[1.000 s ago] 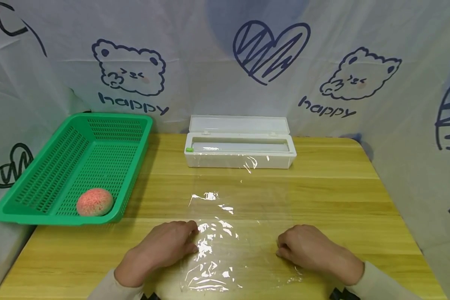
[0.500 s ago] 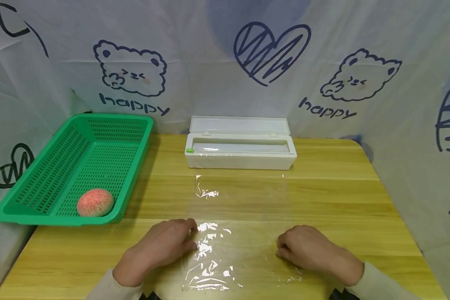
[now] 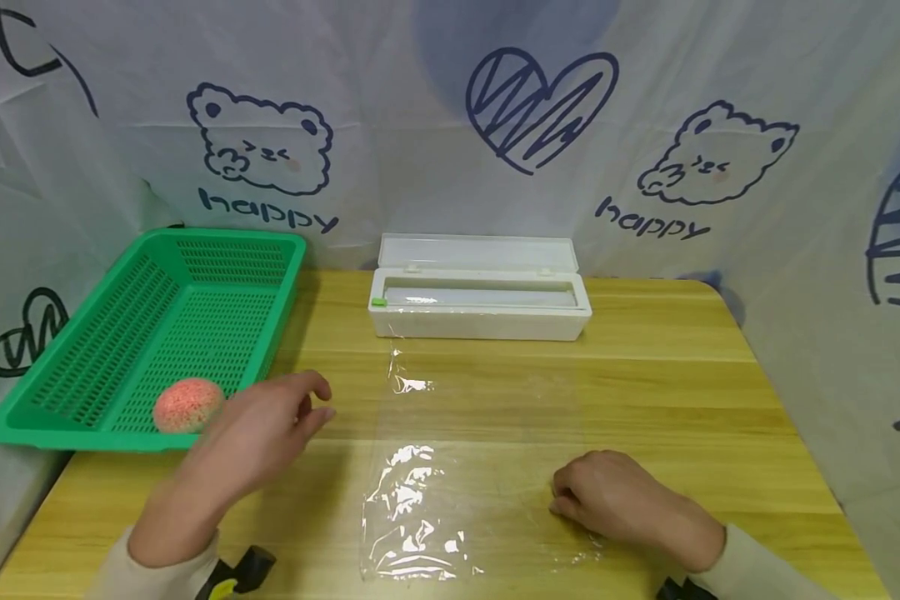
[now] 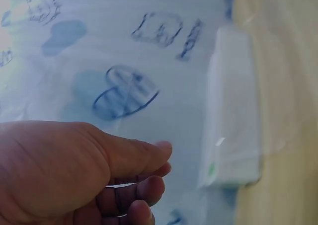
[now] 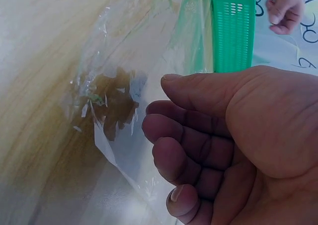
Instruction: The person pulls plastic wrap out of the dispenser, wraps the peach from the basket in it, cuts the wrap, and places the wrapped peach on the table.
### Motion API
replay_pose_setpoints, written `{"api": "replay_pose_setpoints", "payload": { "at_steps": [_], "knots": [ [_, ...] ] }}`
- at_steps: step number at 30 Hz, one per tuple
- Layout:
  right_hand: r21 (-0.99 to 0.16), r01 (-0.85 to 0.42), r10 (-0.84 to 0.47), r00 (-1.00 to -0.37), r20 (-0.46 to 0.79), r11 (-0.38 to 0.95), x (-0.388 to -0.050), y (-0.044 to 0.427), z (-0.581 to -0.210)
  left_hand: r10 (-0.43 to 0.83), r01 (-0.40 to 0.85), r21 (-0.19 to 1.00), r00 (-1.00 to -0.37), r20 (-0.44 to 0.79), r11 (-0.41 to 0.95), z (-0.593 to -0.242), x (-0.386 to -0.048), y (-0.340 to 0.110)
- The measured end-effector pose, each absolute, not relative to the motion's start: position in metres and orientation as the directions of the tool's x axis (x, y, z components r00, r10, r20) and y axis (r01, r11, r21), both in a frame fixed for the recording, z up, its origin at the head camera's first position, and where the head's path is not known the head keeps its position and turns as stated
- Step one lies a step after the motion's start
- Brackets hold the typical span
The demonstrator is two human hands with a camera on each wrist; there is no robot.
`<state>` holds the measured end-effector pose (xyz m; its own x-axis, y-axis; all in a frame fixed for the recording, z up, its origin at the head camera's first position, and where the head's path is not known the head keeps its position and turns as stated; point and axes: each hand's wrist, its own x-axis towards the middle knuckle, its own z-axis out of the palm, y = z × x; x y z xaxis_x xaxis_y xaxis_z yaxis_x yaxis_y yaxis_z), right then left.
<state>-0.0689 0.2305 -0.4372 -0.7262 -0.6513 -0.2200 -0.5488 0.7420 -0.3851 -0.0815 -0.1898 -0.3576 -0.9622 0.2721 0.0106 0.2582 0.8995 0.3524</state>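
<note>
A strip of clear plastic wrap (image 3: 420,479) runs over the wooden table from a white wrap dispenser (image 3: 480,325), whose lid stands raised. My left hand (image 3: 258,429) is off the wrap, above the table beside the green basket's near right corner. Its fingers are loosely bent, and the left wrist view shows nothing between thumb and fingers. Low at the wrap's right edge is my right hand (image 3: 618,496). In the right wrist view, its fingers (image 5: 166,158) are loosely curled with the thumb apart from them; the crinkled wrap lies just past the fingertips.
The green basket (image 3: 273,333) stands on the left with a pink speckled, egg-shaped thing (image 3: 187,404) inside. A green slider (image 3: 378,302) sits at the dispenser's left end. White sheeting (image 3: 420,167) with drawings hangs behind and at both sides of the table.
My left hand has left the wrap's left edge and moved left and away from me, towards the basket. The right hand has stayed nearly still. The wrap's glints have shifted.
</note>
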Motion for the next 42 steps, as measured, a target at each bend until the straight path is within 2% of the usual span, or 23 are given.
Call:
{"api": "replay_pose_setpoints", "payload": {
  "at_steps": [5, 11, 19, 22, 29, 34, 42],
  "knots": [
    [-0.378, -0.556, -0.652, -0.732, -0.200, 0.740, -0.070, 0.230, -0.436, 0.186, 0.174, 0.324, -0.982, -0.006, 0.930, -0.335, -0.095, -0.224],
    [-0.361, -0.563, -0.643, -0.750, -0.155, 0.743, -0.074, 0.226, -0.434, 0.133, 0.111, 0.283, -0.989, -0.060, 0.953, -0.331, -0.111, -0.260],
    [-0.316, -0.564, -0.581, -0.813, 0.046, 0.763, -0.081, 0.217, -0.434, 0.109, 0.085, 0.236, -0.990, -0.091, 0.968, -0.342, -0.122, -0.294],
    [-0.305, -0.557, -0.559, -0.824, 0.090, 0.772, -0.086, 0.216, -0.432, 0.096, 0.061, 0.228, -0.985, -0.143, 0.972, -0.344, -0.124, -0.301],
    [-0.292, -0.560, -0.549, -0.826, 0.127, 0.775, -0.095, 0.217, -0.429, 0.058, 0.001, 0.185, -0.950, -0.306, 0.983, -0.350, -0.131, -0.315],
    [-0.291, -0.566, -0.557, -0.822, 0.121, 0.772, -0.097, 0.217, -0.432, 0.057, -0.025, 0.199, -0.916, -0.396, 0.980, -0.359, -0.137, -0.325],
    [-0.297, -0.570, -0.560, -0.819, 0.128, 0.766, -0.098, 0.216, -0.435, 0.088, -0.006, 0.207, -0.892, -0.443, 0.978, -0.370, -0.141, -0.329]
  ]
}}
